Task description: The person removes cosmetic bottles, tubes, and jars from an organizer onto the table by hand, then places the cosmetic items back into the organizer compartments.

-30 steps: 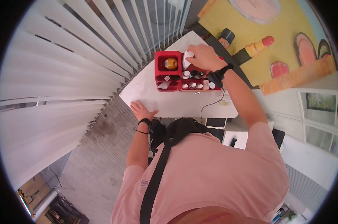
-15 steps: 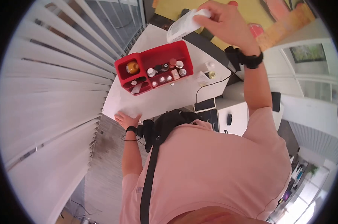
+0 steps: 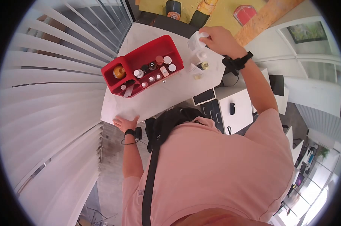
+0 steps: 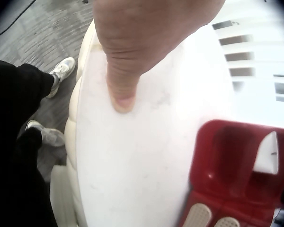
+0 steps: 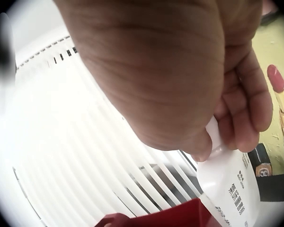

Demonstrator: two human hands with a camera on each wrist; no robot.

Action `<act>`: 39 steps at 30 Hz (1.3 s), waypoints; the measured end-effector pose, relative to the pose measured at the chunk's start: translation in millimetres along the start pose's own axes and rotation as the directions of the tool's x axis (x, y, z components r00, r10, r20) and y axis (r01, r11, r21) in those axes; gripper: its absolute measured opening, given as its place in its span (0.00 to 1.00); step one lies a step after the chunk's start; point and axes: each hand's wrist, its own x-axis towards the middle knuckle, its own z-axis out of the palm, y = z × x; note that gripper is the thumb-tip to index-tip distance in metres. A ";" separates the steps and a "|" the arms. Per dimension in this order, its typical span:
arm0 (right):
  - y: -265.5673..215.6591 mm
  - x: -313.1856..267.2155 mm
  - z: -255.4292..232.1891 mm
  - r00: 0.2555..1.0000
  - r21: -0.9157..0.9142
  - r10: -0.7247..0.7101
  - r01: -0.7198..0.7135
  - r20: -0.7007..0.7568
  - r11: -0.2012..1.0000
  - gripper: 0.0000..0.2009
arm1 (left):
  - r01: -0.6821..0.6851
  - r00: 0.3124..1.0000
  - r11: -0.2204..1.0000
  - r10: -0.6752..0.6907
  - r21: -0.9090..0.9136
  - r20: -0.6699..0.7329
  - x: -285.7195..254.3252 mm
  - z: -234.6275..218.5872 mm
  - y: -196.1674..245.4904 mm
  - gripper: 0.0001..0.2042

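At the right back of the white table (image 3: pixel 121 107), my right hand (image 3: pixel 222 41) grips a white bottle (image 3: pixel 194 42) by its top. Black print shows on the side of that bottle (image 5: pixel 234 189) in the right wrist view. My left hand (image 3: pixel 126 122) rests on the near left table edge, fingers spread, its thumb (image 4: pixel 123 92) on the tabletop. Between the hands sits a red organizer box (image 3: pixel 140 55). Its front rows hold several small bottles (image 3: pixel 139 73) with white or dark caps, and an orange round-topped bottle (image 3: pixel 119 72) stands in its left compartment.
Just below the held bottle stand a small white container (image 3: pixel 201 55) and a little bottle with a yellowish top (image 3: pixel 204 65). White blinds (image 3: pixel 57 101) border the left. A painted yellow panel (image 3: pixel 229 13) stands behind; a white cabinet (image 3: pixel 238 113) is at the right.
My right hand has lifted the white bottle out of the red box and carried it right, then lowered it toward the table. The left hand stays on the edge as the view shifts.
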 end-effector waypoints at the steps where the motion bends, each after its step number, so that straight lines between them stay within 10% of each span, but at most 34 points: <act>1: 5.7 -0.4 9.2 1.000 0.002 0.003 -0.003 0.003 1.000 0.15 | -0.002 1.000 1.000 0.002 -0.009 -0.002 0.0 0.0 0.3 0.73; 39: 47.8 6.6 129.4 0.940 -0.201 -0.076 0.149 0.332 0.968 0.17 | 0.037 0.998 0.999 -0.037 -0.001 0.043 -4.8 -8.2 6.4 0.74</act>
